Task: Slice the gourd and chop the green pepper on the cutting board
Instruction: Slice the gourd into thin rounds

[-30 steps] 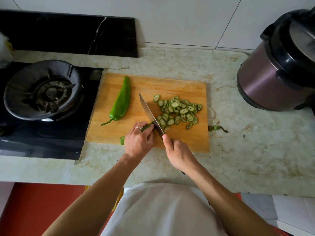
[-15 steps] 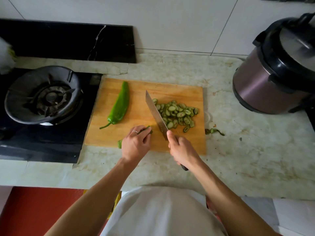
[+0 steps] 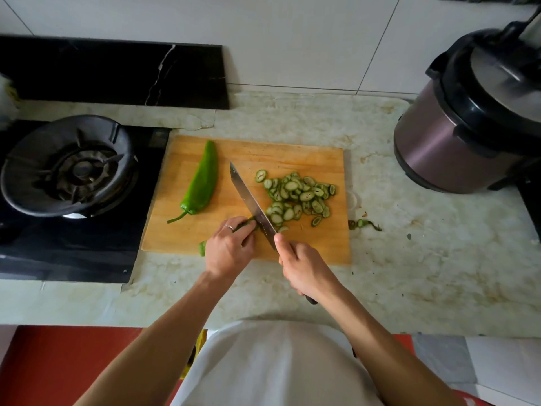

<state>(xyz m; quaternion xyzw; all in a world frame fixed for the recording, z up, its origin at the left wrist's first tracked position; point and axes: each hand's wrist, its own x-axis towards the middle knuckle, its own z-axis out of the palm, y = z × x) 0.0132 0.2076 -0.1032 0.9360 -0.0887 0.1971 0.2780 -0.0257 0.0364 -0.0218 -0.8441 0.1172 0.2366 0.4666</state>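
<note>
A wooden cutting board (image 3: 292, 153) lies on the marble counter. On its left part rests a whole green pepper (image 3: 202, 183), stem toward me. A heap of gourd slices (image 3: 295, 197) covers the board's right part. My left hand (image 3: 228, 250) grips the short remaining gourd piece (image 3: 202, 248) at the board's near edge; most of the piece is hidden under my fingers. My right hand (image 3: 304, 268) holds the knife (image 3: 248, 197) by the handle, with the blade lying across the gourd right beside my left fingertips.
A gas burner with a black ring (image 3: 67, 165) sits to the left of the board. A dark pressure cooker (image 3: 471, 124) stands at the back right. A cut gourd end (image 3: 363, 224) lies on the counter just right of the board.
The knife rose half a second ago and is down on the gourd again, close against my left fingertips. Both hands have stayed at the same spot on the board.
</note>
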